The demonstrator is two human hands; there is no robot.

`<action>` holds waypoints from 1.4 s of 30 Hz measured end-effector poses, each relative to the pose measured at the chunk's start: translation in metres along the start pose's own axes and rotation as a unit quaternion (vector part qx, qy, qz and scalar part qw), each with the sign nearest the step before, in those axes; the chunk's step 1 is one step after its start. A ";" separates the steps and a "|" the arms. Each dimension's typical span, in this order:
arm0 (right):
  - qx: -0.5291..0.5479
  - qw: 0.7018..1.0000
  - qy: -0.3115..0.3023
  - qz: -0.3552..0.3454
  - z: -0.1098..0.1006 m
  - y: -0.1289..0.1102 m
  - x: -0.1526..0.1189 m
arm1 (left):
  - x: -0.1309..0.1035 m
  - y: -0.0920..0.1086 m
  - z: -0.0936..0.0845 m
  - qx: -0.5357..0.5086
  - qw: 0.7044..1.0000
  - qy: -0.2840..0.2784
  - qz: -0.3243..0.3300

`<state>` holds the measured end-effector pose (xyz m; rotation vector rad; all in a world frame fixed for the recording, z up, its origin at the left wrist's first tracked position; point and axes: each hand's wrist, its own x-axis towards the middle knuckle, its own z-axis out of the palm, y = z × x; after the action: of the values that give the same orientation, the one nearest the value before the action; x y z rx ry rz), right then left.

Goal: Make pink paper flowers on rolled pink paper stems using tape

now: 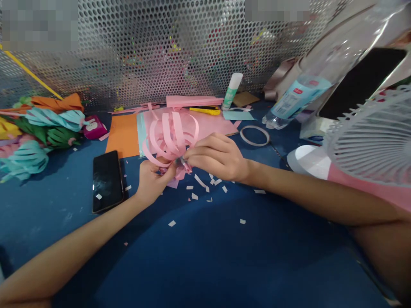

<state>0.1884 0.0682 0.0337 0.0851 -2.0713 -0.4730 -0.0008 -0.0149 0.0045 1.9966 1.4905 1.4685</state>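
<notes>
A pink paper-strip ornament (pixel 173 134), its strips looped into a loose ball, is held in front of me above the blue table. My left hand (pixel 153 179) is closed round its gathered lower end, thumb on top. From the right, my right hand (pixel 221 158) pinches the same end with its fingertips, by a small greyish spot that I cannot make out clearly. Behind the ornament lie pink paper sheets (pixel 215 122) and an orange sheet (pixel 122 134). Small white paper scraps (pixel 201 182) are scattered below the hands.
A phone (pixel 108 182) lies left. Finished-looking paper strip bundles (pixel 54 122) are heaped at far left. A glue stick (pixel 232 90), yellow cutter (pixel 205 111) and tape ring (pixel 254 135) sit behind. On the right are a plastic bottle (pixel 298 96) and a fan (pixel 375 137).
</notes>
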 end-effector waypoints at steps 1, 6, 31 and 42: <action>-0.013 1.000 0.001 -0.015 0.000 0.000 0.001 | 0.000 0.000 0.000 -0.003 1.000 -0.002 -0.007; -0.057 0.996 -0.022 -0.063 -0.001 0.001 0.002 | 0.001 0.001 -0.001 0.004 1.000 -0.010 0.013; 0.000 1.000 -0.004 -0.020 0.001 0.006 -0.007 | -0.001 -0.002 0.001 -0.004 1.000 0.003 -0.031; -0.058 0.995 -0.053 -0.055 -0.004 0.003 0.002 | 0.002 0.003 0.001 0.043 0.998 -0.009 0.040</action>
<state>0.1914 0.0691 0.0383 0.1065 -2.1457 -0.6771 0.0018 -0.0145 0.0069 2.1378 1.5072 1.4346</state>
